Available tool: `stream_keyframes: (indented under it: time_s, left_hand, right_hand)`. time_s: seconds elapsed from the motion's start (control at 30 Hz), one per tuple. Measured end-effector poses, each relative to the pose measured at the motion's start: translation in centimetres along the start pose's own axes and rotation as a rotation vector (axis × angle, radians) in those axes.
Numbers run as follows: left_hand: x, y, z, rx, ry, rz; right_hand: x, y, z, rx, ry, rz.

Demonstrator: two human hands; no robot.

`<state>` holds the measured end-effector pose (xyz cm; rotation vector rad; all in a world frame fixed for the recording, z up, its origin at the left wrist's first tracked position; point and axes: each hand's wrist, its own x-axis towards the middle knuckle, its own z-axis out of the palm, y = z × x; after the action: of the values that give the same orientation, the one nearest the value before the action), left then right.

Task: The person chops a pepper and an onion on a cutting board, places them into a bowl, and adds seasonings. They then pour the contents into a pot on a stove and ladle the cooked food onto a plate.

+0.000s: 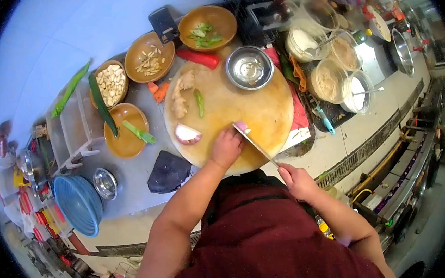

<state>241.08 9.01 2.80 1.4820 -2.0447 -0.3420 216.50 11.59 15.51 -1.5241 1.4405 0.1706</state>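
Observation:
My right hand point(298, 181) grips the handle of a knife point(257, 148), its blade lying across the round cutting board point(270, 111). Close to the blade's far end, my left hand point(227, 148) has its fingers curled down against a small purple-pink piece of red onion point(241, 126), mostly hidden by fingers and blade. A larger cut red onion point(187, 134) lies at the board's left. Behind it are a green chili point(199, 103) and a knob of ginger point(180, 95). At the back right of the board stands a steel bowl point(231, 73).
Brown bowls hold garlic point(111, 84), sliced pieces point(151, 61), cut greens point(204, 35) and a green stalk point(139, 132). A red pepper point(198, 58) touches the board's back edge. Seasoning tubs point(327, 81) stand right; a blue basket point(77, 202) is left, near a dark cloth point(168, 172).

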Motion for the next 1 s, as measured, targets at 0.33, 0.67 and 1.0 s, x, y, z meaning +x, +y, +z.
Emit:
stream_keyframes:
  time_s: [0.33, 0.67, 1.0]
  left_hand:
    - [2.8, 1.6, -0.3, -0.192, -0.007, -0.435]
    - [6.1, 1.1, -0.3, -0.274, -0.249, -0.523]
    - [9.8, 1.8, -0.2, -0.499, 0.043, -0.617]
  right_hand:
    - [-0.9, 4.7, -1.6, 0.612, -0.016, 0.153]
    - [3.4, 7.9, 1.7, 1.191, -0.391, 0.421]
    - [4.4, 2.7, 0.0, 1.039, -0.205, 0.269]
